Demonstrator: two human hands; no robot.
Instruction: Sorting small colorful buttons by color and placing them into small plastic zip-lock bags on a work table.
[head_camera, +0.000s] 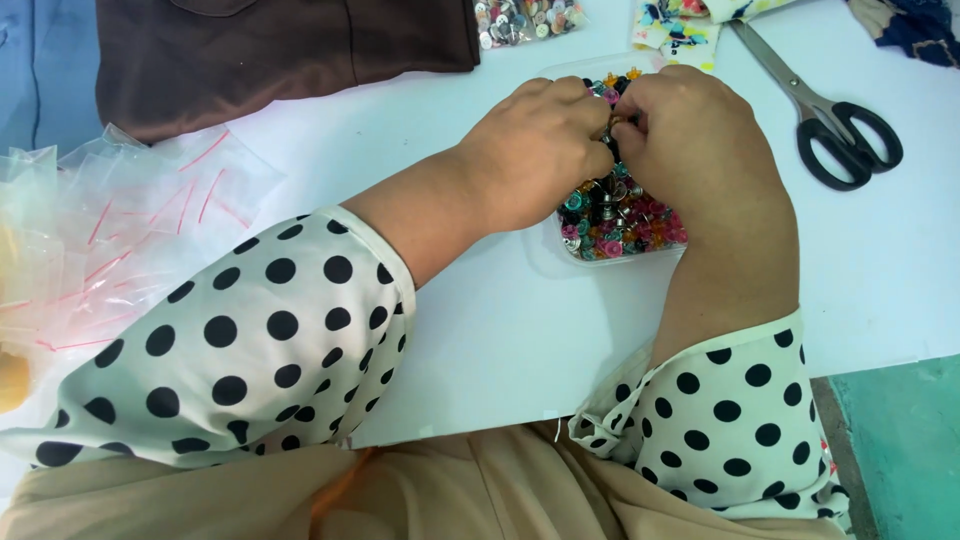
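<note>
Above centre of the frame, left hand (535, 150) and right hand (700, 150) meet over a clear tray (560, 250) of coloured beads (625, 220), fingers pinched together on a small dark piece (612, 135); black-handled scissors (830, 120) lie upper right.

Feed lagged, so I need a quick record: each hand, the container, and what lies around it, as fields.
left hand: fingers pinched over the tray, meeting the right
right hand: fingertips pinching a small piece, too small to identify
tray: clear, filled with small coloured beads
scissors: black-handled, right of tray
brown cloth: far left
plastic bags: left edge
</note>
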